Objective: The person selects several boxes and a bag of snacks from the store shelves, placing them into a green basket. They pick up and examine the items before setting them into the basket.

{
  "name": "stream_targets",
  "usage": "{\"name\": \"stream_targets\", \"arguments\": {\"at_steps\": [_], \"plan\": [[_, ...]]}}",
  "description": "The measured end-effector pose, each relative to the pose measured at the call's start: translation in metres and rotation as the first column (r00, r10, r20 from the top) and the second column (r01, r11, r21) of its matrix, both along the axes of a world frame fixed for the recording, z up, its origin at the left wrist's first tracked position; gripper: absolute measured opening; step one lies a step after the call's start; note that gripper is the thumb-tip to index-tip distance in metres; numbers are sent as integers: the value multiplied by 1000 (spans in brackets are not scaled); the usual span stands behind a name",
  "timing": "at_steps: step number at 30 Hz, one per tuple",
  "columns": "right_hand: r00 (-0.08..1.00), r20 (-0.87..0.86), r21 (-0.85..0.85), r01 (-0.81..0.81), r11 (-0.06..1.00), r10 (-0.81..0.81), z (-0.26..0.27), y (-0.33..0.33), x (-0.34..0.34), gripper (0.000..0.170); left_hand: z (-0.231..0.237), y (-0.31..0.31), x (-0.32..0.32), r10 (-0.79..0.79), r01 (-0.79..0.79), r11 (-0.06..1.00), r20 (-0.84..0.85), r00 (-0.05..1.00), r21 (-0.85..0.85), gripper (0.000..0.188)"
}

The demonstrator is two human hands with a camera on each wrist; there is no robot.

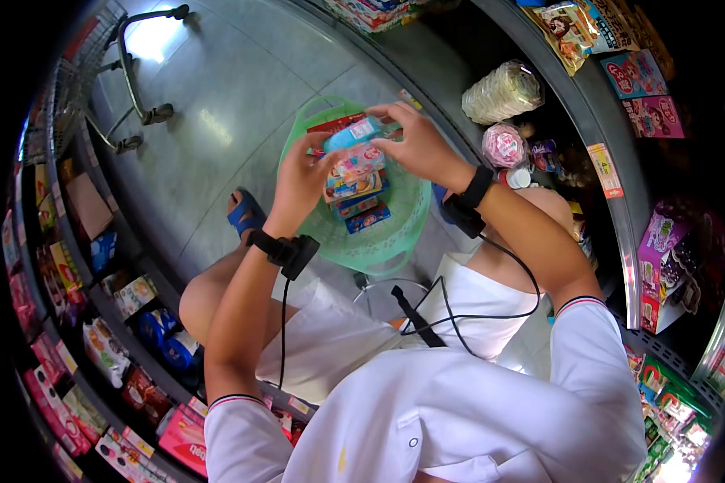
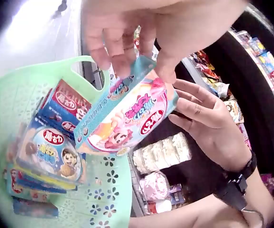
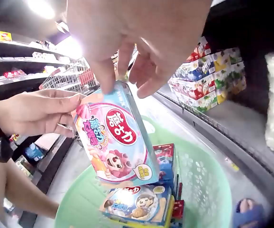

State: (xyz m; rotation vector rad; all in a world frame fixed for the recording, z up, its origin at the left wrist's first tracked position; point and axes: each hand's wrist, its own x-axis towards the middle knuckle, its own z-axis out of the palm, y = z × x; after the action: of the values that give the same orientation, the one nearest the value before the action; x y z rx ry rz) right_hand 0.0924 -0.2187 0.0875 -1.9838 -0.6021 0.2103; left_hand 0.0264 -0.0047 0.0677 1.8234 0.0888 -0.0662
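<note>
At three o'clock in head view ran long dark shelf rack with grey metal edge [image 1: 618, 233]. Toward twelve, oval pale-green perforated plastic basket [image 1: 411, 209] held pile of colourful printed cardboard boxes [image 1: 354, 189]. Left hand [image 1: 304, 173] at eleven and right hand [image 1: 419, 141] at one both pinched light-blue and pink rectangular cardboard box [image 1: 353, 135], tilted above pile at twelve.
</note>
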Motion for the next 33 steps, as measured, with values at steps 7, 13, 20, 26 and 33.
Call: {"name": "stream_targets", "arguments": {"at_steps": [7, 13, 20, 26, 33], "plan": [[967, -150, -100, 191, 976, -205, -39, -14, 7, 53, 1, 15, 3, 259, -339, 911, -311, 914, -236, 40], [773, -632, 83, 139, 987, -56, -46, -10, 7, 49, -11, 21, -4, 197, -448, 800, -529, 825, -400, 38], [735, -675, 58, 141, 988, -65, -43, -10, 3, 45, -25, 6, -12, 171, -456, 820, -611, 773, -347, 32], [743, -660, -36, 115, 993, -111, -60, -10, -11, 44, -69, -12, -27, 157, -494, 841, -774, 614, -221, 49], [789, -614, -240, -155, 958, -26, -103, -12, -10, 32, -85, -19, -49, 17, -431, 863, -837, 547, -264, 63]]}}
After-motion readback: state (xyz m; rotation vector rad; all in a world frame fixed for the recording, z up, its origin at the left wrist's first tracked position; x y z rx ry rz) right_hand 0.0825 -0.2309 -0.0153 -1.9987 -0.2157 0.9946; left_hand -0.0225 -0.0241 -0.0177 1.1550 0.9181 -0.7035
